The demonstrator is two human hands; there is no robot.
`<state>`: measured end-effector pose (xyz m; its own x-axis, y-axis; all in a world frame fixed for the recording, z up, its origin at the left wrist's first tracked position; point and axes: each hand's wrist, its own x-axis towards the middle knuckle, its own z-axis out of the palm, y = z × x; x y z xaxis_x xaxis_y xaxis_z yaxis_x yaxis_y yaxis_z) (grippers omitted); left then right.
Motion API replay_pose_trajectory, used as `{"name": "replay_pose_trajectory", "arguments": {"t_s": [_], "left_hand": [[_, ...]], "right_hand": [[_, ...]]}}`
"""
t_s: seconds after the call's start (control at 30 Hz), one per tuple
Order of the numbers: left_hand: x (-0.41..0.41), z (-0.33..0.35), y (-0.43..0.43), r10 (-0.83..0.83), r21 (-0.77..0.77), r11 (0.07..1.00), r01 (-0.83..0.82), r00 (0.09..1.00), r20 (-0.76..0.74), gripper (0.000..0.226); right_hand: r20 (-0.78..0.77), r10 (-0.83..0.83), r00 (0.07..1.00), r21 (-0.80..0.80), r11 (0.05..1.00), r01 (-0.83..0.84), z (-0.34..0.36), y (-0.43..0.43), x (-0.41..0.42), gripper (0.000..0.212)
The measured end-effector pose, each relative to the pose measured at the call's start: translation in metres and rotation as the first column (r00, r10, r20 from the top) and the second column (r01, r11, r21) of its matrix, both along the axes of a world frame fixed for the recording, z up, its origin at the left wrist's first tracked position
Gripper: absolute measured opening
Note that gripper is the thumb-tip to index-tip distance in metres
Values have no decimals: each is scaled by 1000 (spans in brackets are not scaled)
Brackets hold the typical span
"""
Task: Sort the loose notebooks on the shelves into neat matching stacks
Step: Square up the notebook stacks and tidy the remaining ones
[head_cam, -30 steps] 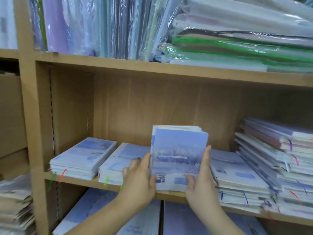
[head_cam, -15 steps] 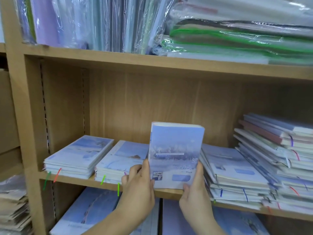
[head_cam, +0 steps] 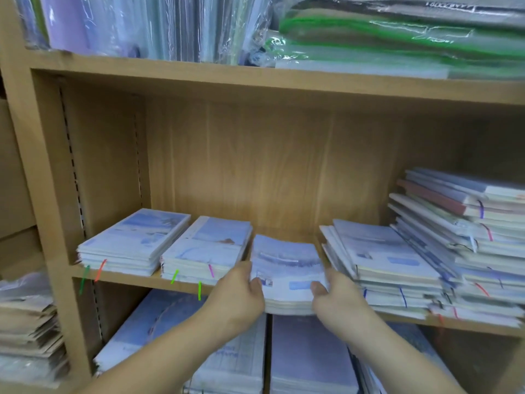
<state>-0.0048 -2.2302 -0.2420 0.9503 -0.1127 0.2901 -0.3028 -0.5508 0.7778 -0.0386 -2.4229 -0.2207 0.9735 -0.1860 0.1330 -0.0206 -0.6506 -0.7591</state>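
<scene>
- Head view: a wooden shelf unit fills the frame, and its middle shelf carries the notebooks in a row of stacks.
- On the top shelf, plastic-wrapped packs stand upright at the left. Green-edged wrapped packs lie flat at the right.
- A tall, uneven stack of mixed notebooks sits at the far right of the middle shelf, its covers fanned out of line.
- Just to its left is a lower, loose stack of pale blue notebooks with edges splayed.
- Two tidier blue stacks lie flat at the left: the far-left stack and the second stack, close together.
- The held stack, with the same pale blue covers, lies flat in the gap between the second stack and the loose stack. Its front edge juts past the shelf lip. Whether its rear rests on the shelf board cannot be told.
- The left hand grips the held stack's left front corner, thumb on the top cover.
- The right hand grips the right front corner, thumb on the cover and fingers curled at the side.
- Larger blue notebooks lie flat on the shelf below.
- Green, orange and pink ribbon markers hang from the left stacks.
</scene>
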Motion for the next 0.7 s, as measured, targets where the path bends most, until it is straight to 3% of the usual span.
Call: {"name": "replay_pose_trajectory", "arguments": {"t_s": [0.07,0.13,0.2,0.27,0.4,0.7], "left_hand": [[2,-7,0,2,9,1000,-2,1000,-26,11],[2,-9,5,-16,-12,1000,16,999,-29,26],[1,-12,15,-26,-22,999,26,1000,7,42],[-1,-17,27,-19,-13,1000,19,998,57,55],[-11,-24,40,-55,199,980,30,991,121,40],[2,-28,24,120,200,968,-150,980,157,41]], "right_hand": [[50,1,999,-30,1000,0,-3,1,-1,19],[133,49,990,-64,997,-41,-2,-3,-6,5],[144,118,983,-104,989,-103,0,-8,-17,23],[127,147,981,-180,976,-123,-2,-12,-27,23],[68,123,990,-281,955,-99,-2,-15,-29,35],[65,-40,997,-345,937,60,-18,-11,0,43]]}}
